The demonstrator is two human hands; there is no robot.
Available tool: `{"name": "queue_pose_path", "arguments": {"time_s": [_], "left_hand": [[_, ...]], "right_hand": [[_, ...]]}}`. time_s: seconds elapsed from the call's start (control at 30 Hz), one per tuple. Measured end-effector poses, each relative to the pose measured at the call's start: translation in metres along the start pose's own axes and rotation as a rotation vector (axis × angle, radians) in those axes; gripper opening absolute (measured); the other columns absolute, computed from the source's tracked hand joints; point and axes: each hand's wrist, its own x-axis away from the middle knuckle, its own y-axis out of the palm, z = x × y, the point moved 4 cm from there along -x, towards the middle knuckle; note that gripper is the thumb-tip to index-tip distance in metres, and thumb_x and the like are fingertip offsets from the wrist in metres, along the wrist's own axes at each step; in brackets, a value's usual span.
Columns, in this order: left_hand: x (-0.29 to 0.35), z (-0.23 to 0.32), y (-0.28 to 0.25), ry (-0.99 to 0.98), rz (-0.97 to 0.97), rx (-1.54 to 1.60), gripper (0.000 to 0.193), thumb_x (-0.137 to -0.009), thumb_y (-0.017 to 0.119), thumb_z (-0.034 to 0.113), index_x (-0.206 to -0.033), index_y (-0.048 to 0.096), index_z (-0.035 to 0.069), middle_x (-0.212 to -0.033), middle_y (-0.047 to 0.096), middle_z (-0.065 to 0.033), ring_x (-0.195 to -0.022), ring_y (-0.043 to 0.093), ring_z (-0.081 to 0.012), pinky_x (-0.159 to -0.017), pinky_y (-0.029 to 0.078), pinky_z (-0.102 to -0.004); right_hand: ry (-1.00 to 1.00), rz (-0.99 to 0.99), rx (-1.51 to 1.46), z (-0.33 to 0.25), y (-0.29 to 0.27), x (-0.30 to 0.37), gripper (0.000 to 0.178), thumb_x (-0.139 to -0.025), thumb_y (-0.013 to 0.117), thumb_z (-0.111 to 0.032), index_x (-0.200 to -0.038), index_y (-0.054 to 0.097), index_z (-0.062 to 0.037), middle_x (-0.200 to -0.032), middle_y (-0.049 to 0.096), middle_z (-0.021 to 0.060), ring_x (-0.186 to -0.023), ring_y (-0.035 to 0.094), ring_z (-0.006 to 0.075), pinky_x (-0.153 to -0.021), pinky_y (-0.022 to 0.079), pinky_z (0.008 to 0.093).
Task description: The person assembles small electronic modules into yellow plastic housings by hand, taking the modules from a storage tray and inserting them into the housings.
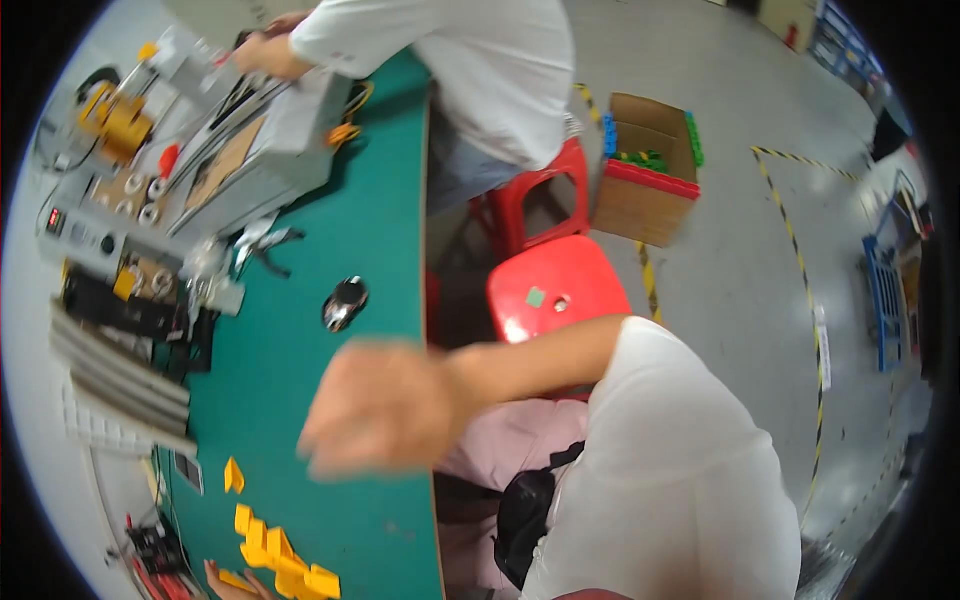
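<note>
A worker's R hand (385,410), blurred, hangs over the near side of a green counter (270,400); its grip is too smeared to tell if it's spread, pressed together or pinching anything. The L hand (228,593), cut off at lower L, has a yellow pc (236,580) btwn its fingers; can't tell how firmly that grip closes. Approx. half a dozen more yellow pcs (257,540) lie bunched in a slanting row just beside it, w/ a lone pc (233,476) slightly apart at the far end. Work looks to be underway, the row apparently still loose; no finished lot can be made out, so the share done vs. left is unclear. Room to move: bare green runs btwn the row and the counter's R edge, also L of the R hand. A glossy black oval item (347,302) sits just past that hand, w/ a clamp-like tool (268,245) farther up. Equipment, incl. a gray box unit (300,155), crowds the back. Off the edge, a red stool (560,275) stands beside the R forearm; a co-worker (490,80) sits beyond.
</note>
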Motion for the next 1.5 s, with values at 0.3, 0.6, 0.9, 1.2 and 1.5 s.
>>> {"name": "queue_pose_path", "arguments": {"time_s": [0.3,0.6,0.9,1.2,1.5], "left_hand": [[-0.015,0.248,0.011,0.549,-0.529,0.266,0.074,-0.073,0.068,0.033,-0.13,0.035,-0.002,-0.129,0.038,-0.0247,-0.118,0.037,-0.0414,-0.099,0.031,-0.046],[0.007,0.307,0.063,0.284,-0.34,0.001,0.049,-0.093,0.019,0.02,-0.141,0.022,0.01,-0.145,0.023,-0.0115,-0.123,0.036,-0.0358,-0.098,0.034,-0.0467],[0.003,0.299,0.081,0.295,-0.778,-0.119,0.076,-0.065,0.049,0.006,-0.131,0.018,-0.015,-0.131,0.025,-0.0362,-0.123,0.026,-0.048,-0.105,0.02,-0.0468],[0.037,0.216,0.127,0.401,-0.874,-1.164,0.054,-0.087,0.022,0.014,-0.139,0.016,-0.001,-0.143,0.022,-0.0168,-0.13,0.025,-0.0292,-0.109,0.018,-0.0365],[-0.026,0.349,0.029,-0.083,-1.618,0.489,0.072,-0.08,0.046,0.02,-0.137,0.013,-0.009,-0.142,0.02,-0.0247,-0.133,0.018,-0.0319,-0.111,0.012,-0.0348]], "right_hand": [[1.565,0.337,1.575,0.041,-0.417,0.324,0.036,-0.07,0.05,-0.011,-0.104,0.05,0.0016,-0.109,0.049,0.0231,-0.103,0.046,0.0388,-0.091,0.038,0.0429],[2.165,0.614,1.69,-0.058,-0.611,0.462,0.05,-0.08,0.052,-0.031,-0.111,0.049,0.0081,-0.113,0.051,0.0287,-0.108,0.049,0.04,-0.093,0.04,0.0423],[2.181,0.318,1.566,-0.056,-0.745,0.498,0.046,-0.076,0.061,-0.045,-0.079,0.064,0.0013,-0.077,0.063,0.0163,-0.07,0.061,0.0256,-0.059,0.048,0.0392],[2.54,0.295,1.193,-0.051,-0.789,0.557,0.014,-0.066,0.057,-0.014,-0.066,0.061,-0.0003,-0.061,0.058,0.011,-0.05,0.056,0.0223,-0.045,0.045,0.037],[2.81,0.483,0.346,-0.087,-0.644,0.513,0.023,-0.08,0.048,-0.032,-0.07,0.049,-0.0107,-0.052,0.049,0.0004,-0.043,0.053,0.0149,-0.036,0.035,0.0262]]}}
